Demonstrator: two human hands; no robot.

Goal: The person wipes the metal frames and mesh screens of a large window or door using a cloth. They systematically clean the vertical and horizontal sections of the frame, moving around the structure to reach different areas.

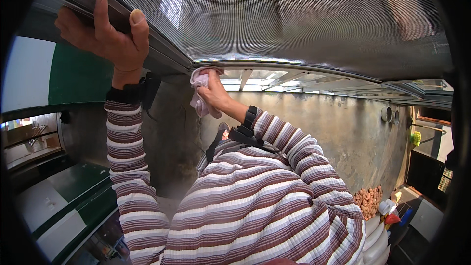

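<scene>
My right hand (213,90) grips a crumpled pale pink cloth (200,95). It presses the cloth against the lower corner of a metal-framed mesh screen (279,18). Higher up at the left, my left hand (110,36) rests against the metal side frame (165,53) of the screen. Its thumb and index finger are spread apart, while the other fingers are bent and partly in shadow. Both forearms wear black straps, and a dark device sits at the left wrist.
A stained wall-like concrete surface (294,117) lies beyond my right arm, with two short pipes (390,115) at its far end. Metal bars (272,79) run below the screen. Reddish lumps (368,200) and white sacks (375,239) are at lower right. Green-and-white panels (81,70) stand left.
</scene>
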